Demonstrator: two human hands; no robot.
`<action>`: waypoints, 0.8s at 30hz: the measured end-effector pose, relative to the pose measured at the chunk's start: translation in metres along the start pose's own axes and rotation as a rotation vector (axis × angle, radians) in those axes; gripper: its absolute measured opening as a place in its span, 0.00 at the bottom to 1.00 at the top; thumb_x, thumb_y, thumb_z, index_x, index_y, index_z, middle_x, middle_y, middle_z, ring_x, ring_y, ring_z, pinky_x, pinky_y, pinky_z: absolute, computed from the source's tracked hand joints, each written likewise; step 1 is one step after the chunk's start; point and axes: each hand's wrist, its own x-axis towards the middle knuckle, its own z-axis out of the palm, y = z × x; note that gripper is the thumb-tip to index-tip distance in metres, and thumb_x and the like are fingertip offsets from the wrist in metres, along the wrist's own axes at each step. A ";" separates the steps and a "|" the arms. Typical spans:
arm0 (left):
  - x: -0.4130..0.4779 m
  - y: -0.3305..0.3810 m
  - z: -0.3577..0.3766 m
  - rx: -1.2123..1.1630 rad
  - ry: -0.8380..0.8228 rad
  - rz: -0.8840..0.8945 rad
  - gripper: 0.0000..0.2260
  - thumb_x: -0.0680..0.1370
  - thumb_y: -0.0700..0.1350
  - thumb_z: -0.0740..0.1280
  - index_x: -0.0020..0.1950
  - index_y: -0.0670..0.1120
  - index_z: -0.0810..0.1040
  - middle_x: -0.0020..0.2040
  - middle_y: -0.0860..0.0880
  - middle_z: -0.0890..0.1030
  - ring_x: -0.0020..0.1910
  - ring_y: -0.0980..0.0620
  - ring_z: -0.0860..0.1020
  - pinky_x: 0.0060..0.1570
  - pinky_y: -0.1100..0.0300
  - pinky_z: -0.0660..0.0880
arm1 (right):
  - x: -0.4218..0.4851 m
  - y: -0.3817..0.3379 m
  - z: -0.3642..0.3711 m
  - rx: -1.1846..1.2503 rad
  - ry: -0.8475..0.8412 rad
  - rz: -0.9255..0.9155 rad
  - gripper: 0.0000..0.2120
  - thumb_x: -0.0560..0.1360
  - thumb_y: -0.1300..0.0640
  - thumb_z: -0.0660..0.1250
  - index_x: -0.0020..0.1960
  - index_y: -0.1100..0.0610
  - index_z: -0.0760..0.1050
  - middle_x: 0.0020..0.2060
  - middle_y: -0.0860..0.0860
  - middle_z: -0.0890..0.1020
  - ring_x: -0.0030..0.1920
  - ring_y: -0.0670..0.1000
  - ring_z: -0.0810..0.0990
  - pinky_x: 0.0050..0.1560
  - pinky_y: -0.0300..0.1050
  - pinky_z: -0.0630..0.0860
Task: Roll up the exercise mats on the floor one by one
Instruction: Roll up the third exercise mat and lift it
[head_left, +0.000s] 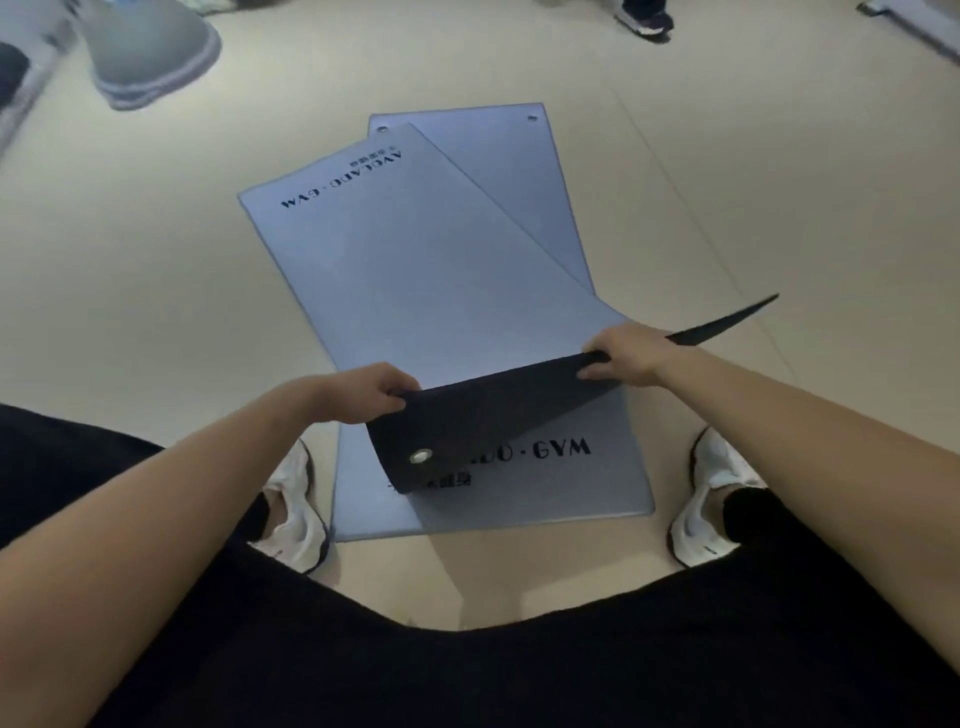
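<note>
Two grey-blue exercise mats lie overlapped on the floor in front of me. The top mat (415, 270) is skewed to the left and bears dark lettering at its far end. Its near end is folded back toward me, showing a black underside (483, 415) with a metal eyelet. My left hand (374, 392) grips the fold at its left side. My right hand (621, 356) grips the fold at its right side, where a black corner sticks out. The lower mat (545, 499) lies flat beneath, its near end lettered and its far end showing two eyelets.
My white shoes (293, 512) (709, 499) stand either side of the lower mat's near end. A stack of grey mats (150, 57) sits at the far left. Another person's dark shoe (644, 18) is at the top right. Pale floor surrounds the mats.
</note>
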 end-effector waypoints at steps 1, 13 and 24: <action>-0.006 -0.010 -0.003 0.027 0.009 -0.034 0.15 0.81 0.32 0.60 0.58 0.45 0.82 0.48 0.52 0.83 0.49 0.53 0.80 0.54 0.57 0.75 | 0.003 -0.008 0.007 0.067 -0.043 -0.027 0.08 0.81 0.42 0.66 0.49 0.45 0.77 0.47 0.50 0.82 0.50 0.54 0.79 0.49 0.50 0.72; 0.006 -0.075 0.052 0.048 -0.068 -0.168 0.10 0.84 0.55 0.64 0.53 0.50 0.80 0.46 0.54 0.81 0.50 0.49 0.80 0.53 0.54 0.73 | 0.049 -0.133 0.099 0.113 -0.035 -0.101 0.16 0.82 0.40 0.64 0.42 0.50 0.70 0.41 0.49 0.76 0.45 0.56 0.75 0.43 0.49 0.67; 0.039 -0.162 0.101 -0.388 -0.024 -0.310 0.12 0.83 0.53 0.68 0.55 0.46 0.84 0.49 0.49 0.85 0.49 0.50 0.83 0.53 0.55 0.75 | 0.090 -0.113 0.156 -0.482 0.340 -0.622 0.31 0.75 0.40 0.72 0.71 0.54 0.70 0.67 0.56 0.74 0.66 0.61 0.73 0.66 0.59 0.67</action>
